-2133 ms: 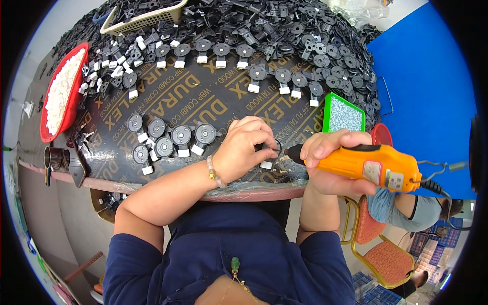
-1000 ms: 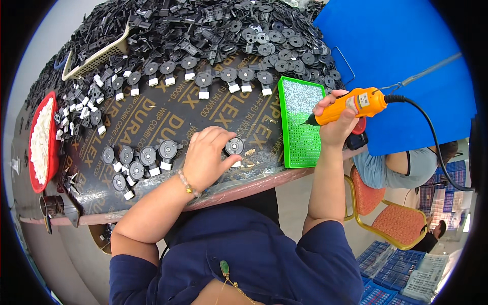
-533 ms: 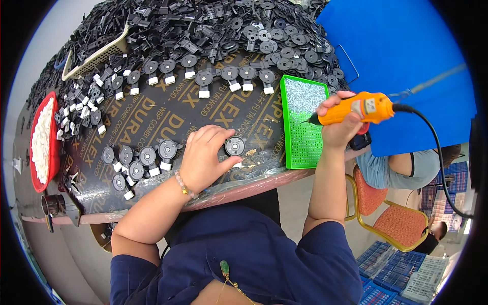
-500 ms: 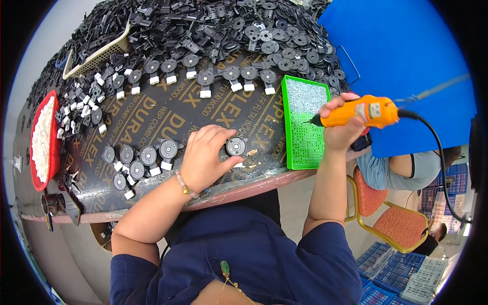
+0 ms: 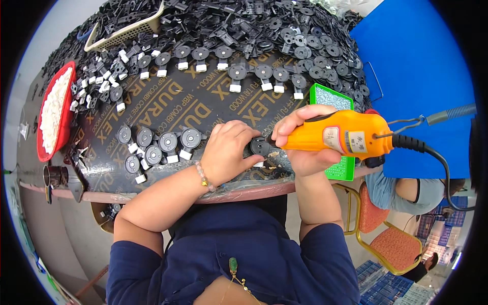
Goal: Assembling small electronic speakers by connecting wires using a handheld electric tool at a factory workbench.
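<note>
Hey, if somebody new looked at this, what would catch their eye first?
Probably the orange corded power tool in the right hand, its tip close to a round black part at the left hand. Next, the great heap of black parts along the far side of the table, and the big blue panel at the upper right.
</note>
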Action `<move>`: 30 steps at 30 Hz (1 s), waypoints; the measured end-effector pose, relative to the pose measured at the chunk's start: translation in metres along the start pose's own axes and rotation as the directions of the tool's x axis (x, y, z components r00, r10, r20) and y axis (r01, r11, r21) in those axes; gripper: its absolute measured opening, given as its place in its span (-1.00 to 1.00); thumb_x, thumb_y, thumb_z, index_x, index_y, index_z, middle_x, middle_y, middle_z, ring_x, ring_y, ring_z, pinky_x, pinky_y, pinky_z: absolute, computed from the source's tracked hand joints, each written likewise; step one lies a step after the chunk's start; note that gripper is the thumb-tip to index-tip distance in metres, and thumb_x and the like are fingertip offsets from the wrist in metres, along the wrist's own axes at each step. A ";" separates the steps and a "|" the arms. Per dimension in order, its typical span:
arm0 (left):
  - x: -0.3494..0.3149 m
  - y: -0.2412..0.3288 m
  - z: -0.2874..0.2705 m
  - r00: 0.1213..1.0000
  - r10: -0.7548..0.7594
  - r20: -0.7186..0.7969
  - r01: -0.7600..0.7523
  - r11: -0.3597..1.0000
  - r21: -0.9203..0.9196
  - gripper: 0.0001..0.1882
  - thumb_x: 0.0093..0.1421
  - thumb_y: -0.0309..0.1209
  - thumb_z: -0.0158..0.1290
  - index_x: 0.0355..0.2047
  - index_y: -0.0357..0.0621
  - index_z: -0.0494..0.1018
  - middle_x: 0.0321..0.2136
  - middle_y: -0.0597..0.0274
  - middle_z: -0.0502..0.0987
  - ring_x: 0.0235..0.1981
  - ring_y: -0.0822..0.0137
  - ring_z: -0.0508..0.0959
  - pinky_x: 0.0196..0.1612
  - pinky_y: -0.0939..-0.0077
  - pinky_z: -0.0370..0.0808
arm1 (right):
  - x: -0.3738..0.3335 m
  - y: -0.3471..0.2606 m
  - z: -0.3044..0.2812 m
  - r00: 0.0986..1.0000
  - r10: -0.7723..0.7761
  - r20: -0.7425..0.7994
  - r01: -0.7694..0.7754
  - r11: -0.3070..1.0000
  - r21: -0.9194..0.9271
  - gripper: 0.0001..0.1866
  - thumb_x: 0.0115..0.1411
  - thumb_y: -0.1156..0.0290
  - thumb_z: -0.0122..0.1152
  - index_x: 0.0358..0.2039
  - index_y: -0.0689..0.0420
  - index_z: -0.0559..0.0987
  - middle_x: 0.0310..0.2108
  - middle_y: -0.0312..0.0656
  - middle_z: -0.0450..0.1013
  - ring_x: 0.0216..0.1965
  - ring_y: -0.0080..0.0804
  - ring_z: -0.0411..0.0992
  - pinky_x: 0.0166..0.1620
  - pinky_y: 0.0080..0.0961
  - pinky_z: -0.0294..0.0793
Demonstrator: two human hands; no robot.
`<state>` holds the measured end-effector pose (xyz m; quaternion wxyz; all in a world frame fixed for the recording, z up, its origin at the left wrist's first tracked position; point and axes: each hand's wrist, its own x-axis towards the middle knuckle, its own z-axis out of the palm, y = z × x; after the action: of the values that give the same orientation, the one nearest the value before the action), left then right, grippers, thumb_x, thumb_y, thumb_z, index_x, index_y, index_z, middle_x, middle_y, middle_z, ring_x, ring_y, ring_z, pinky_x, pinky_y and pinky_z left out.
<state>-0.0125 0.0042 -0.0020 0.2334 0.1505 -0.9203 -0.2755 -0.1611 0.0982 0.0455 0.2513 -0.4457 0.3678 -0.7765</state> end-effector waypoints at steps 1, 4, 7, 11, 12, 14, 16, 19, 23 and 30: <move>0.000 0.000 0.000 1.000 0.003 -0.006 -0.003 1.000 -0.002 -0.49 -0.13 -0.23 0.35 -0.14 -0.10 0.52 -0.23 0.24 0.53 -0.04 0.20 0.46 -0.02 0.27 0.31 | 0.001 0.002 0.000 1.000 0.020 0.009 -0.020 0.999 -0.041 -0.07 -0.07 -0.54 0.06 -0.12 0.17 0.34 -0.47 -0.11 0.46 -0.56 -0.42 0.46 -0.40 -0.43 0.51; 0.000 0.000 0.001 1.000 0.008 -0.014 -0.008 1.000 -0.005 -0.50 -0.14 -0.24 0.35 -0.16 -0.10 0.52 -0.25 0.25 0.52 -0.06 0.21 0.46 -0.04 0.28 0.31 | 0.000 0.007 0.000 0.999 0.038 0.000 -0.038 0.998 -0.047 -0.06 -0.08 -0.55 0.06 -0.12 0.16 0.34 -0.48 -0.12 0.46 -0.57 -0.42 0.46 -0.41 -0.45 0.51; 0.000 -0.001 0.001 1.000 0.009 -0.015 -0.009 1.000 -0.011 -0.51 -0.13 -0.25 0.35 -0.16 -0.10 0.52 -0.27 0.25 0.52 -0.07 0.21 0.46 -0.05 0.29 0.31 | -0.002 0.011 0.000 0.999 0.050 -0.001 -0.050 0.998 -0.045 -0.07 -0.09 -0.55 0.07 -0.15 0.15 0.34 -0.48 -0.13 0.46 -0.57 -0.43 0.46 -0.41 -0.45 0.52; 0.000 -0.001 0.004 1.000 0.003 -0.023 -0.004 1.000 -0.019 -0.53 -0.12 -0.26 0.34 -0.18 -0.10 0.52 -0.28 0.24 0.52 -0.10 0.20 0.47 -0.06 0.30 0.31 | -0.001 0.012 0.002 0.998 0.053 0.033 -0.052 0.998 -0.031 -0.10 -0.11 -0.52 0.13 -0.18 0.15 0.35 -0.49 -0.13 0.45 -0.57 -0.43 0.46 -0.40 -0.47 0.53; 0.000 -0.001 0.004 1.000 0.005 -0.021 -0.005 1.000 -0.022 -0.53 -0.12 -0.26 0.34 -0.18 -0.10 0.52 -0.28 0.24 0.52 -0.10 0.20 0.47 -0.06 0.30 0.31 | -0.001 0.012 0.004 0.997 0.063 0.044 -0.061 0.997 -0.038 -0.11 -0.12 -0.50 0.17 -0.20 0.15 0.35 -0.49 -0.13 0.45 -0.56 -0.42 0.46 -0.41 -0.47 0.53; 0.001 0.000 0.004 0.999 0.011 -0.034 -0.012 1.000 -0.017 -0.55 -0.12 -0.25 0.34 -0.20 -0.10 0.52 -0.29 0.23 0.51 -0.11 0.19 0.47 -0.08 0.30 0.31 | -0.001 0.011 0.009 0.996 0.071 0.053 -0.068 0.997 -0.046 -0.13 -0.13 -0.48 0.21 -0.22 0.15 0.36 -0.49 -0.13 0.45 -0.56 -0.42 0.46 -0.41 -0.48 0.53; 0.001 0.001 0.001 1.000 0.014 -0.019 -0.014 1.000 -0.006 -0.55 -0.11 -0.24 0.34 -0.20 -0.10 0.52 -0.29 0.23 0.51 -0.12 0.18 0.47 -0.08 0.29 0.31 | -0.001 0.008 0.015 0.996 0.075 0.048 -0.071 0.993 -0.094 -0.13 -0.17 -0.45 0.26 -0.24 0.17 0.37 -0.49 -0.12 0.45 -0.56 -0.40 0.46 -0.43 -0.47 0.53; 0.002 0.002 0.000 1.000 0.020 0.000 -0.020 1.000 0.011 -0.56 -0.10 -0.23 0.34 -0.21 -0.10 0.52 -0.31 0.23 0.50 -0.13 0.18 0.47 -0.09 0.29 0.31 | -0.003 0.007 0.018 0.992 0.114 -0.054 -0.118 0.990 -0.071 -0.10 -0.19 -0.46 0.28 -0.22 0.18 0.38 -0.50 -0.11 0.46 -0.57 -0.39 0.45 -0.44 -0.46 0.53; 0.000 0.000 0.003 1.000 0.022 0.012 -0.023 0.999 0.049 -0.54 -0.08 -0.21 0.33 -0.18 -0.10 0.51 -0.24 0.20 0.53 -0.05 0.17 0.47 -0.01 0.26 0.31 | -0.006 0.000 -0.006 0.993 0.031 -0.114 -0.028 0.999 0.031 -0.08 -0.16 -0.50 0.21 -0.18 0.17 0.38 -0.49 -0.12 0.47 -0.59 -0.37 0.45 -0.47 -0.46 0.50; 0.001 0.000 0.006 0.999 0.053 0.011 -0.053 0.995 0.086 -0.43 -0.05 -0.16 0.32 -0.05 -0.12 0.48 -0.11 0.11 0.52 0.10 0.10 0.40 0.10 0.18 0.27 | 0.002 -0.044 -0.108 0.956 -0.173 -0.236 0.068 0.915 -0.397 -0.15 -0.01 -0.44 0.17 -0.12 0.16 0.40 -0.50 -0.15 0.46 -0.61 -0.41 0.43 -0.50 -0.48 0.48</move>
<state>-0.0168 0.0068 -0.0062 0.2298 0.1347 -0.9361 -0.2297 -0.2592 0.1604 0.0456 0.0586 -0.3999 0.5149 -0.7560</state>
